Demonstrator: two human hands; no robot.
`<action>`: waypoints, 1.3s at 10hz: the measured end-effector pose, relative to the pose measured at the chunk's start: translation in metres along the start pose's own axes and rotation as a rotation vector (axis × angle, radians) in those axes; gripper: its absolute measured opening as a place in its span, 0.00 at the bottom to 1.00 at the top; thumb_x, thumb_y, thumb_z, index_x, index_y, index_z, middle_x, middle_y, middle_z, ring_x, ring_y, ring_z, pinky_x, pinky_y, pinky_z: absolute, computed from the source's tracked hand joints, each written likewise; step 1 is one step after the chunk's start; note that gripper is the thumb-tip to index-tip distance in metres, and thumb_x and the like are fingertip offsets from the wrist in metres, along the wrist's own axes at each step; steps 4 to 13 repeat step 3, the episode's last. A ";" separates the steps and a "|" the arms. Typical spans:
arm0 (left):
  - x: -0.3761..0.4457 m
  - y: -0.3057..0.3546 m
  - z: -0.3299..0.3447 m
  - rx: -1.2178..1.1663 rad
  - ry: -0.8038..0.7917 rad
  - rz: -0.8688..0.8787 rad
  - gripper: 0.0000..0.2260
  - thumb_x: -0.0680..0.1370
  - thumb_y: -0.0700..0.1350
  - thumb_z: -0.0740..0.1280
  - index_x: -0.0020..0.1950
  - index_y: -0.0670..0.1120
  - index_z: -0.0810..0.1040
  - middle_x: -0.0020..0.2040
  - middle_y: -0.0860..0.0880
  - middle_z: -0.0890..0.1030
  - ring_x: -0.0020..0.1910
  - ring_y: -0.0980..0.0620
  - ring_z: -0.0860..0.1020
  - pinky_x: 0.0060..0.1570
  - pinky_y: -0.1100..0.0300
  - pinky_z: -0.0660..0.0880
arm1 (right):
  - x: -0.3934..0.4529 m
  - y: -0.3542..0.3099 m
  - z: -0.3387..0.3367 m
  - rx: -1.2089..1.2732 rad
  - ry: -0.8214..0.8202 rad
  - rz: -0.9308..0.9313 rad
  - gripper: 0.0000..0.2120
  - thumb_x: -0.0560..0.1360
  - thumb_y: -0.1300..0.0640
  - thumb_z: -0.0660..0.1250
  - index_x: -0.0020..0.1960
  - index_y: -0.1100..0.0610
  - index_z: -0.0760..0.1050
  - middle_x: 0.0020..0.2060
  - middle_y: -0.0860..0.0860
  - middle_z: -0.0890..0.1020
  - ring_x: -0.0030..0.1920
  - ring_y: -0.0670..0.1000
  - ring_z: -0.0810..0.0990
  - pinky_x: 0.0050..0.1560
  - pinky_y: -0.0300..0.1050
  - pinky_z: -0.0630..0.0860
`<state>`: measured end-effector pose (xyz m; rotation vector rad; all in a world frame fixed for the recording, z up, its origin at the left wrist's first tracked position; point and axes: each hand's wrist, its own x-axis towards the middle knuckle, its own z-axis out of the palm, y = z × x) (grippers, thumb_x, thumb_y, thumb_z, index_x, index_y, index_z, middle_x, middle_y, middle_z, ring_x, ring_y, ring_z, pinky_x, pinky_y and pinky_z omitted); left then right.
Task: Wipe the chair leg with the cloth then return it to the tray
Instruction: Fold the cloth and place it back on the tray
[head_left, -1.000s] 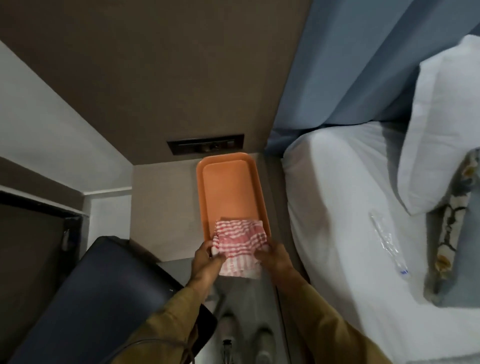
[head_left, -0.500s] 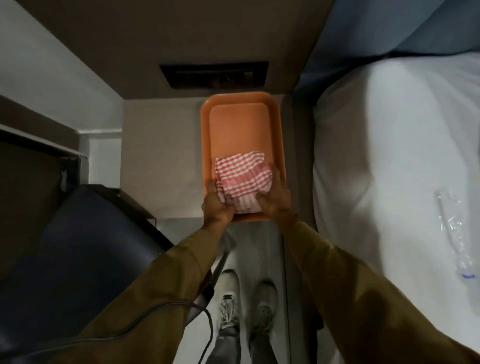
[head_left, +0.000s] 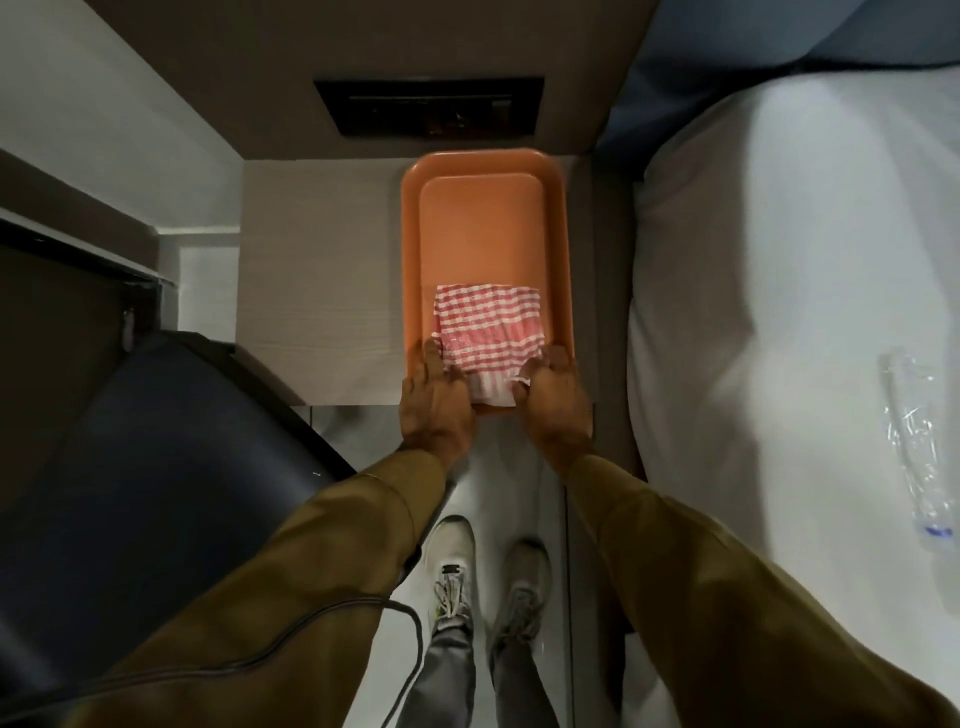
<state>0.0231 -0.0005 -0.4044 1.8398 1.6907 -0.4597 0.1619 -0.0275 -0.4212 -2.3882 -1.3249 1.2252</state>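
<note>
A red-and-white checked cloth (head_left: 488, 327) lies spread in the near half of the orange tray (head_left: 483, 218), which sits on a pale bedside table (head_left: 322, 280). My left hand (head_left: 436, 405) rests on the cloth's near left corner, fingers over its edge. My right hand (head_left: 556, 405) pinches the near right corner, where a white edge sticks out. Both hands hang over the tray's near rim. A dark padded chair (head_left: 156, 493) stands at the left; its legs are hidden.
A bed with a white sheet (head_left: 779, 312) runs along the right, with a clear plastic bottle (head_left: 914, 467) lying on it. A dark socket panel (head_left: 431, 106) is set in the wall behind the tray. My shoes (head_left: 483, 566) stand on the narrow floor strip. A cable (head_left: 363, 613) crosses my left sleeve.
The cloth went from bunched at the tray's near rim to laid flatter inside the tray. Both hands drew back to its near corners. The camera tilted down.
</note>
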 end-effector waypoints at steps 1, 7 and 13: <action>-0.006 -0.001 -0.007 0.160 -0.036 0.025 0.34 0.87 0.54 0.63 0.89 0.47 0.54 0.90 0.42 0.50 0.89 0.37 0.50 0.86 0.43 0.58 | -0.018 0.000 -0.005 -0.184 0.030 -0.058 0.31 0.86 0.44 0.62 0.84 0.57 0.64 0.83 0.56 0.67 0.84 0.61 0.66 0.85 0.63 0.65; -0.022 0.006 -0.060 0.170 0.128 0.095 0.27 0.85 0.51 0.61 0.83 0.43 0.66 0.78 0.43 0.73 0.75 0.42 0.73 0.75 0.48 0.69 | -0.108 -0.013 -0.014 -0.060 -0.142 -0.079 0.18 0.89 0.50 0.56 0.75 0.55 0.73 0.70 0.56 0.80 0.66 0.55 0.83 0.62 0.37 0.76; -0.022 0.006 -0.060 0.170 0.128 0.095 0.27 0.85 0.51 0.61 0.83 0.43 0.66 0.78 0.43 0.73 0.75 0.42 0.73 0.75 0.48 0.69 | -0.108 -0.013 -0.014 -0.060 -0.142 -0.079 0.18 0.89 0.50 0.56 0.75 0.55 0.73 0.70 0.56 0.80 0.66 0.55 0.83 0.62 0.37 0.76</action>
